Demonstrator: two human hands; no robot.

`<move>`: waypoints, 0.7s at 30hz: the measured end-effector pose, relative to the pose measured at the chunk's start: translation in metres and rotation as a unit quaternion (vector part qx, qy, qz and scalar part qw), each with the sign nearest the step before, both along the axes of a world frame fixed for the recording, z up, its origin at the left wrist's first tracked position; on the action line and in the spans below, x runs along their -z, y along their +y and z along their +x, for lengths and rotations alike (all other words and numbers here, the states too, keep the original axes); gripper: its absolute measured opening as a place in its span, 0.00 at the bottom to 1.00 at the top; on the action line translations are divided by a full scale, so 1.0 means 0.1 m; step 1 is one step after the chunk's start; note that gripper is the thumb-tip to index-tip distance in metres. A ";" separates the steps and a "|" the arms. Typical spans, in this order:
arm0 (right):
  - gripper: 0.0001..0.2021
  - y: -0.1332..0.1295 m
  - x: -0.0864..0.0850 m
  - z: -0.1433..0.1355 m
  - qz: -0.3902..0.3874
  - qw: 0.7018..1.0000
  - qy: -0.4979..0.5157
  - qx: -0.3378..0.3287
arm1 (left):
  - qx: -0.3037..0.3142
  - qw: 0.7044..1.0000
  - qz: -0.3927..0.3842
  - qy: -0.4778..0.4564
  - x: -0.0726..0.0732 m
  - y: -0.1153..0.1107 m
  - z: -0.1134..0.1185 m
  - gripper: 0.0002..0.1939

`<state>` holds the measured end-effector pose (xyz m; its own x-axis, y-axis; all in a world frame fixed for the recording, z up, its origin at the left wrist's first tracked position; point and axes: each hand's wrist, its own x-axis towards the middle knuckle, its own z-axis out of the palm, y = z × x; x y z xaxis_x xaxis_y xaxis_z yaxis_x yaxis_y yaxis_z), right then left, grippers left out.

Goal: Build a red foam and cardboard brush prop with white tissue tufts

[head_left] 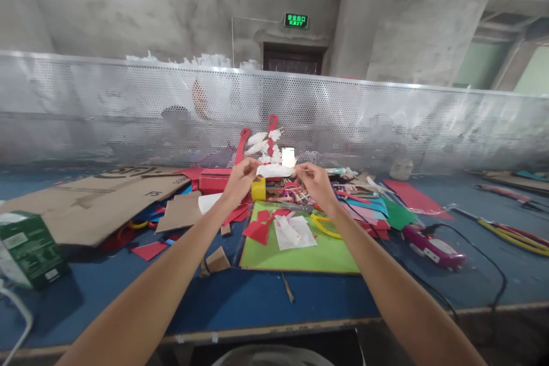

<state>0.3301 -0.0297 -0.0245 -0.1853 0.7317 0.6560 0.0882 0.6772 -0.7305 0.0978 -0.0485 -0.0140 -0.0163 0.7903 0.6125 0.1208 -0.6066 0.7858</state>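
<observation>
A small white strip of paper (274,171) is stretched level between my two hands, above the cluttered middle of the table. My left hand (243,174) pinches its left end, and my right hand (311,176) pinches the right end. Just behind it stand white paper pieces (259,146) with red cut-out strips (242,146), near a small lit screen (288,156). Below my hands lies a lime-green sheet (300,260) bearing red scraps (257,232) and a white paper piece (306,234). Yellow-handled scissors (323,226) rest beside my right forearm.
Flattened cardboard (86,200) spreads across the left, near a green box (32,249). A yellow tape roll (258,190) stands mid-table. At right are a purple device (435,247) with a black cable, a red sheet (416,197) and other long-handled tools (510,234). A perforated metal panel (364,120) closes the back.
</observation>
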 end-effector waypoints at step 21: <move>0.16 0.01 0.08 -0.12 -0.017 0.998 0.061 -0.009 | -0.001 0.988 -0.002 0.153 0.11 -0.14 0.24 0.23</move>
<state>0.3183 -0.0291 -0.0329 -0.1195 0.7510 0.6494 -0.0141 0.6527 -0.7575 0.1216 -0.0628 -0.0255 0.1666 0.7930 0.5860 0.3544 -0.6027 0.7149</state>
